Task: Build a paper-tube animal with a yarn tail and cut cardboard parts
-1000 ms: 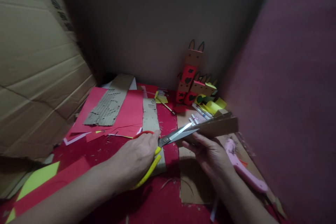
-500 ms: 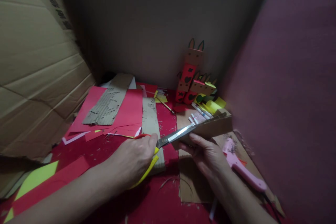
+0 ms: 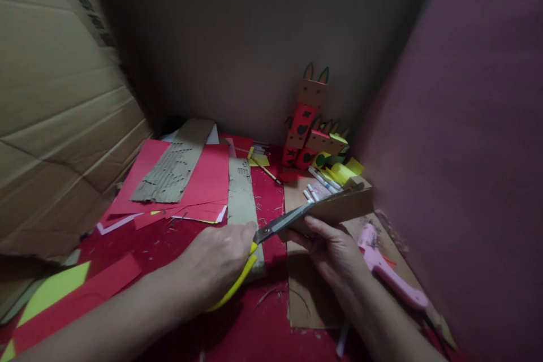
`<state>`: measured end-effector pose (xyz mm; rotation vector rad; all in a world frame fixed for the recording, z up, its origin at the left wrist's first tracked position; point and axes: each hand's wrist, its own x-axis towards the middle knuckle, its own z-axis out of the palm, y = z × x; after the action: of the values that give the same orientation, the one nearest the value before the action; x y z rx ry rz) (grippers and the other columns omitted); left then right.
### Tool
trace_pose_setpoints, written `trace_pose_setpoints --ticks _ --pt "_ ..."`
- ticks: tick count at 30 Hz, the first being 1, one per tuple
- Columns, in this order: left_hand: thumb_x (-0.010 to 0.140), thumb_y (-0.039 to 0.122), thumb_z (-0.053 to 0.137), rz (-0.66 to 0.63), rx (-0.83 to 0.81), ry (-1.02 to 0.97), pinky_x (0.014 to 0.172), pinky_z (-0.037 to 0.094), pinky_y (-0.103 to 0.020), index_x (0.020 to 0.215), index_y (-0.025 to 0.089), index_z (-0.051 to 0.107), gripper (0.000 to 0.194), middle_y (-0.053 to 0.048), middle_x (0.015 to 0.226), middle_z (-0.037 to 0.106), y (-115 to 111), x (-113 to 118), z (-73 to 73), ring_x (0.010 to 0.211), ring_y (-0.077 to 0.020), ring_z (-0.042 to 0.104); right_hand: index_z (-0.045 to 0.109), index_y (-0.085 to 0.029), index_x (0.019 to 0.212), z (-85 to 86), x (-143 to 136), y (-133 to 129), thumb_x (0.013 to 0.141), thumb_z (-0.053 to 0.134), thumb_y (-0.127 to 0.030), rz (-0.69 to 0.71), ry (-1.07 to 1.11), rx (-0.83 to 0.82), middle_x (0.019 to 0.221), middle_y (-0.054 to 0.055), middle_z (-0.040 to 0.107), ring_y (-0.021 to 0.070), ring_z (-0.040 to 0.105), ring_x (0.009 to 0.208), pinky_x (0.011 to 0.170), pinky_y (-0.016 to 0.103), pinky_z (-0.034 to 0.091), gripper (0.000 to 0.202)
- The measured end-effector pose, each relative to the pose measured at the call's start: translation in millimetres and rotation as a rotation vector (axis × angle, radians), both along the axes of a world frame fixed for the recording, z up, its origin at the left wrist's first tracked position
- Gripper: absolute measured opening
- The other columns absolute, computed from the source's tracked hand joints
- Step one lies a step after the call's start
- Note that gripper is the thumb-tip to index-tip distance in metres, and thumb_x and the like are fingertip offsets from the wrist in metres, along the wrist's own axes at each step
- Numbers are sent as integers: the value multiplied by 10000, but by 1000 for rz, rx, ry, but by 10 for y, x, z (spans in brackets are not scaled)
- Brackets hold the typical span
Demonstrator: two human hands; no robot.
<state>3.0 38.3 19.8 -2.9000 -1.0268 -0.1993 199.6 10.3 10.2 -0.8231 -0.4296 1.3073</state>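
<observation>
Grasping yellow-handled scissors (image 3: 266,231) near the centre, the left hand (image 3: 220,260) curls its fingers tight, while the right hand (image 3: 335,251) pinches a cardboard piece (image 3: 348,205) against them, above a flat cardboard sheet (image 3: 301,306). Rightward lies a pink glue gun (image 3: 396,283); farther off, markers (image 3: 324,179) lie before red and yellow figures (image 3: 306,116) with cardboard heads.

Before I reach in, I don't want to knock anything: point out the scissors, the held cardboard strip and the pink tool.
Scissors (image 3: 266,231): head view, on the pivot between handles and blades.
Held cardboard strip (image 3: 343,208): head view, on its broad face.
Pink tool (image 3: 392,279): head view, on its handle.
</observation>
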Motion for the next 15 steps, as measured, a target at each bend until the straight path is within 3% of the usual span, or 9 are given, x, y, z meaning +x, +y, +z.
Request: trace_pose_setpoints --ticks 9,15 --pt "804 172 394 56 -188 -221 587 434 -279 1021 153 460 228 -68 797 584 -14 10 30 692 -179 555 694 -158 802 -12 -59 -29 532 758 -53 14 14 -15 725 21 717 217 671 685 580 383 590 298" --pt "863 273 385 98 -403 -571 531 431 -246 1119 200 432 270 -27 785 590 1 83 7 624 -135 547 683 -131 692 7 -103 -46 529 766 -71 31 10 -68 638 11 692 179 647 612 524 328 590 192"
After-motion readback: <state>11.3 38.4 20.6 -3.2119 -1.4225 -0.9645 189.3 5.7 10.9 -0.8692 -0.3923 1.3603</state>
